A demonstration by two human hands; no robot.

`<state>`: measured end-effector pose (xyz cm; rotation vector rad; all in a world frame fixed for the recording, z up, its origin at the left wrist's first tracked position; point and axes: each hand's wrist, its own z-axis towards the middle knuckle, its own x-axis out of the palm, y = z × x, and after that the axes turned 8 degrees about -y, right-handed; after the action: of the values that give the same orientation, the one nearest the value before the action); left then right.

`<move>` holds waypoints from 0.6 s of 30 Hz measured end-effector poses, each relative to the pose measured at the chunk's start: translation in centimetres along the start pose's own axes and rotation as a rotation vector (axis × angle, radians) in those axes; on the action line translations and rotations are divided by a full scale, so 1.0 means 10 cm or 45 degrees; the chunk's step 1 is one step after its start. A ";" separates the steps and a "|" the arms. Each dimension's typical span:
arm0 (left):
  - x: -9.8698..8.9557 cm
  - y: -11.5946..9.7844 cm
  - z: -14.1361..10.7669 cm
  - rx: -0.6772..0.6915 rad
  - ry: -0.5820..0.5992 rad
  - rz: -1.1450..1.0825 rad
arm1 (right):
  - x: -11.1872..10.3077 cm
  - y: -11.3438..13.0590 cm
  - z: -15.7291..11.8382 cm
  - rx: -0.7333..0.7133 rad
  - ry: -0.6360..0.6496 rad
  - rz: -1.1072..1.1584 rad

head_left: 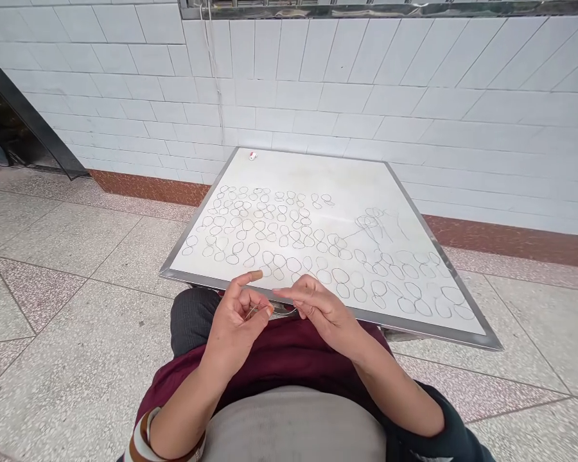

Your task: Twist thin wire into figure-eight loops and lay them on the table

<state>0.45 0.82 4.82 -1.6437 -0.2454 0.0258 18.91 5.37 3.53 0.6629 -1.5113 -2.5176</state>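
Observation:
A thin wire-like strand (pixel 285 312) stretches between my two hands, just in front of the table's near edge. My left hand (pixel 238 321) pinches one end of it between thumb and curled fingers, its index finger raised with a tan wrap (pixel 257 274) at the tip. My right hand (pixel 325 312) closes on the other end, index finger pointing left. Beyond the hands, a white tabletop (pixel 318 170) with a grey metal border carries many thin loops (pixel 282 260), mostly paired like figure eights. Loose strands lie in a tangle (pixel 373 224) on its right side.
A small white and red item (pixel 253 156) sits at the table's far left corner. The far edge is close to a white tiled wall (pixel 289 96), where a cord (pixel 216 77) hangs. Speckled floor (pixel 87 346) surrounds the table. A dark doorway (pixel 14 128) opens at left.

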 end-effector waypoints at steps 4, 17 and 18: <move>0.02 0.00 0.01 -0.009 -0.030 0.022 | 0.02 -0.01 0.01 0.025 -0.101 -0.055; 0.06 0.04 0.03 -0.062 -0.027 0.015 | 0.09 -0.13 0.03 -0.132 -0.129 -0.227; 0.07 0.04 0.03 -0.065 -0.022 0.009 | 0.10 -0.14 0.02 -0.139 -0.132 -0.246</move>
<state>1.10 1.20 4.43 -1.6955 -0.2549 0.0394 18.11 5.89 2.12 0.7034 -1.3899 -2.7955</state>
